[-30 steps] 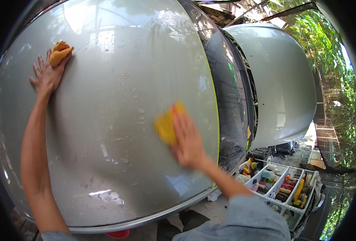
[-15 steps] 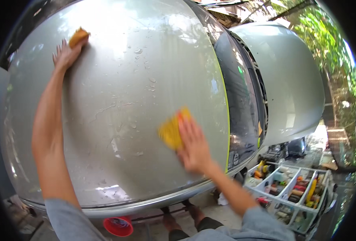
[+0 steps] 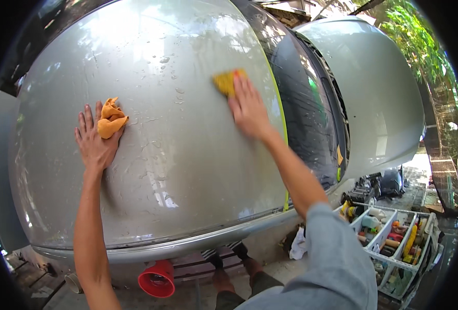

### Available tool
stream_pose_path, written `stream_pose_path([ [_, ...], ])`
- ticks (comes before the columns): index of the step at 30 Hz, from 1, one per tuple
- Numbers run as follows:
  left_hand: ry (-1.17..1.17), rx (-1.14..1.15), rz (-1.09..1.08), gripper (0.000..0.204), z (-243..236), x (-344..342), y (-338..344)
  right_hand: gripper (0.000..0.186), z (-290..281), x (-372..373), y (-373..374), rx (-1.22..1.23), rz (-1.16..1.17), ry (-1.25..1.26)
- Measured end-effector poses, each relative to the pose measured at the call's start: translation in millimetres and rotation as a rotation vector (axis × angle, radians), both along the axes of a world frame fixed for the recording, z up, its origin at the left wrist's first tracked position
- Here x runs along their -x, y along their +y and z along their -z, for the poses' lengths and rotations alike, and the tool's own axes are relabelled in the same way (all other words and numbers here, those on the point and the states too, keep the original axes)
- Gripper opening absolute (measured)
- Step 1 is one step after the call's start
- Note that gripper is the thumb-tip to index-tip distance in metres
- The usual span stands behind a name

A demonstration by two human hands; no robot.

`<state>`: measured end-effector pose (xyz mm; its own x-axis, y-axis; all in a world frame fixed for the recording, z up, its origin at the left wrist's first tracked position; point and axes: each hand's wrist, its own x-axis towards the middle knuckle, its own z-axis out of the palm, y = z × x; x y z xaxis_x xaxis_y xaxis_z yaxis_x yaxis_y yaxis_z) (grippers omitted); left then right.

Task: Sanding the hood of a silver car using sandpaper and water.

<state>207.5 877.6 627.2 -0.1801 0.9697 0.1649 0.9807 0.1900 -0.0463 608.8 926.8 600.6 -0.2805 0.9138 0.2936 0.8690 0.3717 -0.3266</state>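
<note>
My left hand [image 3: 97, 142] lies spread on the silver car roof [image 3: 151, 206], with a crumpled orange cloth [image 3: 112, 121] caught between thumb and forefinger. Under the fingers of my right hand [image 3: 249, 109] is a yellow piece with a small red patch [image 3: 226, 83], slightly blurred; whether it is sandpaper or a cloth I cannot tell. That hand presses it against the roof near the windshield side. Water drops and wet streaks dot the paint between my hands. A strip of yellow-green tape [image 3: 282, 139] follows the roof's edge beside the dark windshield [image 3: 304, 108].
Beyond the windshield lies the silver hood [image 3: 378, 93]. At lower right stands a white divided crate [image 3: 389, 232] of tools and bottles. A red bucket [image 3: 156, 280] sits on the ground below the roof's near edge, beside my feet. A white rag [image 3: 298, 244] lies near the crate.
My right hand has slid the yellow piece farther across the roof, away from me. My left hand has come nearer with the orange cloth. The view has shifted slightly.
</note>
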Motion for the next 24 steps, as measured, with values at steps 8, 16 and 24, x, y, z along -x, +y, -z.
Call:
stream_pose_path([
  [8,0.07,0.023,-0.058,0.083,-20.4,18.2,-6.4,0.071,-9.1,-12.3,-192.3,0.124,-0.068,0.042],
  [16,0.058,0.015,-0.046,0.082,-9.2,23.1,-5.3,0.067,-2.5,-26.4,-99.5,0.024,0.104,0.07],
  [24,0.038,-0.009,-0.013,0.081,-0.3,7.0,1.4,0.069,-1.2,-56.3,-55.5,0.061,0.138,0.05],
])
